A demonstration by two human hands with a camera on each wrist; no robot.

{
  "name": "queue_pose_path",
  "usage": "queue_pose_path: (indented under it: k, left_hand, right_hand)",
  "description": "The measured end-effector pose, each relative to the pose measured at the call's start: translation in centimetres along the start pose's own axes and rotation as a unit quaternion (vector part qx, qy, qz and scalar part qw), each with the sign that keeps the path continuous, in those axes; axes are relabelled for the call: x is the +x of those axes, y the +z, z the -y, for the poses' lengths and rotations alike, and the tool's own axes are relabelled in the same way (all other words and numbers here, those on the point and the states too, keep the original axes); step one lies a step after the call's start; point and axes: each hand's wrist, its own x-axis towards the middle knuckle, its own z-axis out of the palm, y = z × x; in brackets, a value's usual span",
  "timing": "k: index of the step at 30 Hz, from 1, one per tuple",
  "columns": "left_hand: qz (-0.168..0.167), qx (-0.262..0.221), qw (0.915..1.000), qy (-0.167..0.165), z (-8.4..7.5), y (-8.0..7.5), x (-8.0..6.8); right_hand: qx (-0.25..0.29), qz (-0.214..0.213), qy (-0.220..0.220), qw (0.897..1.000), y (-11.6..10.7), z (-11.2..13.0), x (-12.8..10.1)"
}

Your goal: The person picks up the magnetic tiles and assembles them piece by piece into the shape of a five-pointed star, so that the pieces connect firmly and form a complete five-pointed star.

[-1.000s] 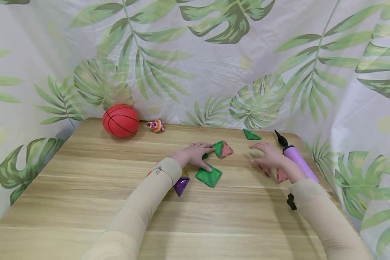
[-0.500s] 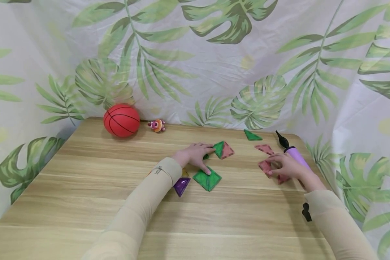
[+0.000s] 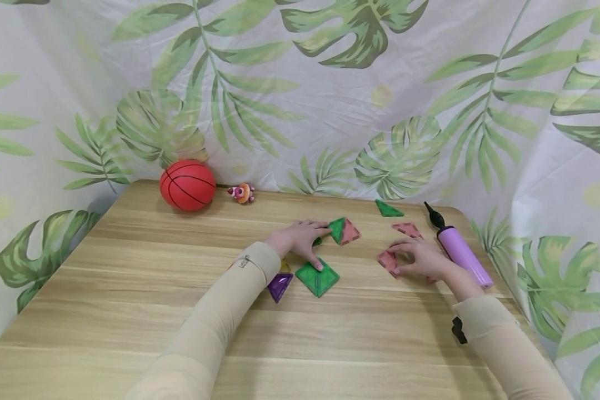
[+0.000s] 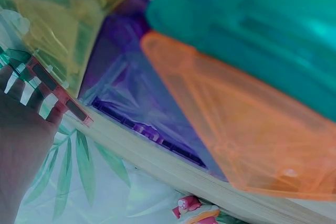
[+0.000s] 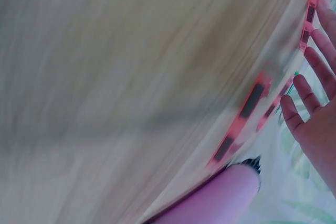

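In the head view my left hand (image 3: 300, 239) lies spread over the table. Its thumb presses on a square of green magnetic tiles (image 3: 317, 278); its forefinger touches a green triangular tile (image 3: 336, 229), which sits against a pink-red one (image 3: 350, 231). Part of another green tile shows beneath that hand. My right hand (image 3: 422, 258) pinches a pink-red triangular magnetic tile (image 3: 387, 264) between thumb and forefinger, low on the tabletop; its other fingers extend past the tile in the right wrist view. Purple (image 3: 280, 286) and yellow tiles (image 3: 285, 268) are partly covered by the left forearm.
Behind the right hand lies another pink-red tile (image 3: 407, 229), with a green triangle (image 3: 389, 208) farther back. A purple hand pump (image 3: 464, 255) lies at the right edge. A red ball (image 3: 187, 185) and small toy figure (image 3: 241, 193) stand at the back left.
My right hand came down onto a pink-red tile and slid it left. The green square shifted slightly left and nearer under my left thumb; the left hand otherwise stayed put.
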Motion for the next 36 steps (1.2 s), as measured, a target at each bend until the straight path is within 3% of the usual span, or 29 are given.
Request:
queue_pose_path:
  k: [15,22,29,36]
  left_hand:
    - [0.002,-0.006,1.0,0.003,-0.2,-0.2,-0.6]
    - [-0.011,0.0,0.9999,0.011,-0.4,-0.3,-0.9]
    - [-0.051,0.038,0.996,0.063,-1.5,-0.1,-1.5]
    - [-0.059,0.044,0.9907,0.114,-4.0,1.2,-2.4]
  right_hand:
    - [0.003,0.019,-0.042,0.999,1.1,5.1,2.5]
    - [0.015,0.017,-0.05,0.999,1.5,6.1,3.3]
    - [0.048,-0.001,-0.053,0.997,0.2,5.4,1.9]
    - [0.01,-0.034,-0.019,0.999,-2.2,3.1,-1.6]
